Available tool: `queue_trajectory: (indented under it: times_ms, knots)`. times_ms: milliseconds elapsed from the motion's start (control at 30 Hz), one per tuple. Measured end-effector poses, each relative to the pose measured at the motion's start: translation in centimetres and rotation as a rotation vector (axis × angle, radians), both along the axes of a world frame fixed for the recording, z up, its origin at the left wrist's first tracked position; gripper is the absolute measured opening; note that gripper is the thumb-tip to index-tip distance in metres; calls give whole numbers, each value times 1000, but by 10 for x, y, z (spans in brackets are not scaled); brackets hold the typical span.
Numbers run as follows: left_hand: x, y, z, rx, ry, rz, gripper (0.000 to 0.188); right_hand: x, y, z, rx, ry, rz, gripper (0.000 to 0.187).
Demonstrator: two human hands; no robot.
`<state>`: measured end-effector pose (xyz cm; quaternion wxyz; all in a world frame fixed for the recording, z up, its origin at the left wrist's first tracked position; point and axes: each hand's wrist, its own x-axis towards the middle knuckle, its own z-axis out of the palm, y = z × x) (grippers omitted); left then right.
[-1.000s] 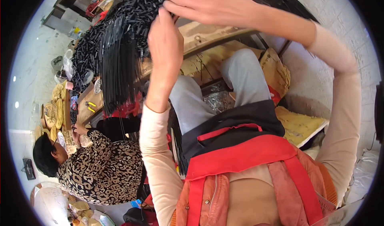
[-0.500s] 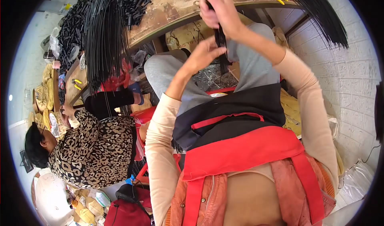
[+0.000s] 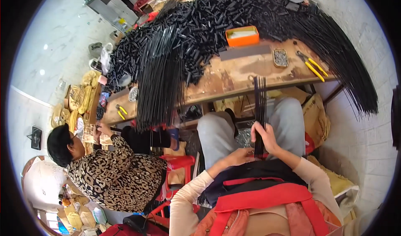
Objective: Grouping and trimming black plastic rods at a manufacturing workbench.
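Observation:
A bundle of thin black rods stands nearly upright in front of my lap, its upper tips spread slightly apart. My right hand is closed round its lower part, thumb raised against it. At the bundle's lower end, my left hand has its fingers drawn together against the rods; its fingertips are partly hidden. Beyond my knees, a wooden bench carries a large heap of short black tubes.
Long black rods overhang the bench at left and right. Yellow-handled pliers, a tin of small metal pieces and an orange box lie on it. At left, a co-worker in a leopard-print top sits with both hands at the bench.
My view has risen to take in more of the bench. Both hands have come down toward my lap with the bundle, whose tips now show above my right hand.

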<state>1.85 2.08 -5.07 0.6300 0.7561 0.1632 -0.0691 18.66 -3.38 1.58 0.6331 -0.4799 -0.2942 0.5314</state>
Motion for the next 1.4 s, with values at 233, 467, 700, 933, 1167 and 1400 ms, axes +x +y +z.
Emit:
queue_trajectory:
  times_ms: [233,467,700,933,1167,1400]
  knots:
    - [13,139,153,363,-77,-145,24,7,57,34,80,-44,-131,13]
    - [113,324,200,1586,-252,350,24,1,77,9,8,40,-80,9]
    - [153,406,210,1879,-192,-264,22,13,82,1,-39,76,-81,8]
    - [105,388,197,1222,-144,757,9,13,83,9,-13,68,-81,9]
    - [105,336,154,1420,83,443,26,14,79,4,10,53,-108,9]
    - [104,331,174,1149,100,637,17,9,68,5,26,24,-141,8]
